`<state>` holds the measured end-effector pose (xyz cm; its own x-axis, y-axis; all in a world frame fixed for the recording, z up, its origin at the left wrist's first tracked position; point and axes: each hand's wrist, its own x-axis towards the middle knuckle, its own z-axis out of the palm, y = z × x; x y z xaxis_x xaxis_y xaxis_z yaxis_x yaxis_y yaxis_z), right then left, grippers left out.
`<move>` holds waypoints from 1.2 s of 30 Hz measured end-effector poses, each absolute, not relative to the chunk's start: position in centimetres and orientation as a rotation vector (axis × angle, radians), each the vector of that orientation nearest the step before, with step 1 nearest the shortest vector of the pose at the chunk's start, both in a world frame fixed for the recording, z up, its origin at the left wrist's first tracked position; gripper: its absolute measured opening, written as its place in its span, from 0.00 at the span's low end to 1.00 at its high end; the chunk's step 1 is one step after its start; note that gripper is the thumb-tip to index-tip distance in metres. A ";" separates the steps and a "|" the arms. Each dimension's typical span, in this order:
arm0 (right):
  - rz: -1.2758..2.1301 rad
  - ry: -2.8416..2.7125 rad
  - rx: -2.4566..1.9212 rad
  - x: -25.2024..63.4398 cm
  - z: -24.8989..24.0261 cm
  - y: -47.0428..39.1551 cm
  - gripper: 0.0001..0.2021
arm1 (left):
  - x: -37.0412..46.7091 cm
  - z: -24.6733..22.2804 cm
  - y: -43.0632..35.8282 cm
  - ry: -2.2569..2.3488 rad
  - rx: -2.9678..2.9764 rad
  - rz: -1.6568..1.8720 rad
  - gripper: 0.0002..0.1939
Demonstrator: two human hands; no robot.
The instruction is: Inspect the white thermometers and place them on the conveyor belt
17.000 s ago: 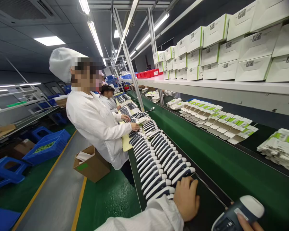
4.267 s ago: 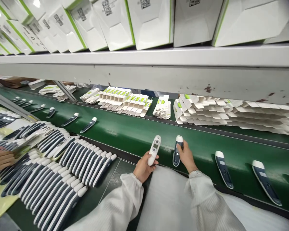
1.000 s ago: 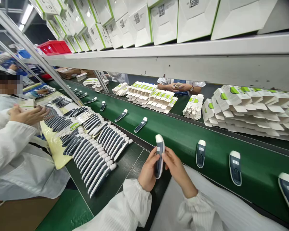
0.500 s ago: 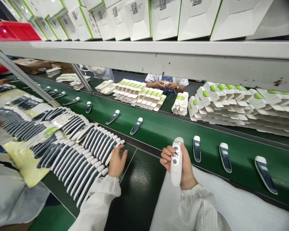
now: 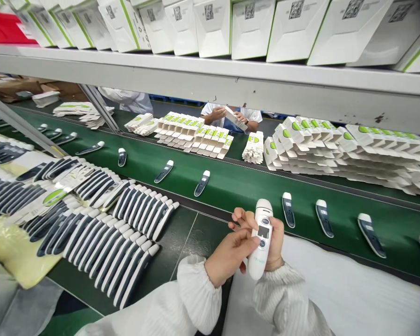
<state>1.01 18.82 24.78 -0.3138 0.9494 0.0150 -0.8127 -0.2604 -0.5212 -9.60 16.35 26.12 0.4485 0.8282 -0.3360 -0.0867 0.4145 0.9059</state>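
My right hand [image 5: 276, 245] holds a white infrared thermometer [image 5: 260, 262] upright, its small screen and round buttons facing me. My left hand [image 5: 228, 255] is closed against its left side, with the thumb on the lower round button. Some left fingers are hidden behind the thermometer. Left of my hands, rows of thermometers [image 5: 107, 254] with dark backs and white tips lie packed on the dark green bench [image 5: 182, 233]. Under my right forearm is a white sheet [image 5: 322, 280].
Ahead runs a green conveyor belt [image 5: 241, 189] with spaced thermometers. Beyond it stand white-green cartons [image 5: 336, 144] and a co-worker's hands [image 5: 240, 116] holding a carton. A shelf edge [image 5: 196, 77] with boxes crosses overhead. Yellow wrap [image 5: 17, 252] lies at left.
My left hand has moved right, from the rows of thermometers to the one in my right hand. The view has shifted slightly. Across the belt, the co-worker has raised a carton.
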 end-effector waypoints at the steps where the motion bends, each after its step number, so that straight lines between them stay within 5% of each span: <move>1: 1.832 -0.525 -0.343 1.0 24.9 18.7 0.17 | -9.9 26.2 16.3 0.893 0.945 0.655 0.17; 14: 1.866 -0.354 -0.170 0.1 25.6 19.3 0.21 | -11.3 27.4 16.6 0.817 1.034 0.552 0.17; 16: 1.818 -0.334 -0.196 0.6 25.6 19.9 0.20 | -12.5 26.6 17.0 0.938 1.419 0.520 0.08; 20: 1.796 -0.449 -0.300 2.2 25.4 21.7 0.16 | -15.4 24.2 20.6 1.412 1.893 0.539 0.20; 22: 1.789 -0.555 -0.386 3.0 24.8 22.8 0.15 | -15.9 22.6 23.9 1.517 1.874 0.571 0.13; 23: 1.779 -0.620 -0.473 3.3 24.3 23.4 0.15 | -15.9 21.8 25.7 1.548 1.858 0.593 0.06; 26: 1.632 -0.963 -1.078 4.2 21.8 25.2 0.19 | -14.6 19.1 30.6 1.657 1.774 0.683 0.24; 29: 1.367 -1.240 -1.616 5.5 18.7 26.7 0.18 | -13.1 16.7 33.7 1.697 1.630 0.754 0.30; 32: 1.188 -1.316 -1.855 7.5 16.2 28.0 0.17 | -12.6 15.3 35.1 1.628 1.433 0.814 0.27; 36: 0.826 -1.319 -2.185 10.2 14.4 29.7 0.28 | -12.5 15.4 34.6 1.396 1.092 0.866 0.19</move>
<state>10.16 29.72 14.37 0.3620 0.8958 -0.2578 0.6231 -0.4383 -0.6478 -12.50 34.63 15.40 0.0352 0.9490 -0.3134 0.1412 0.3057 0.9416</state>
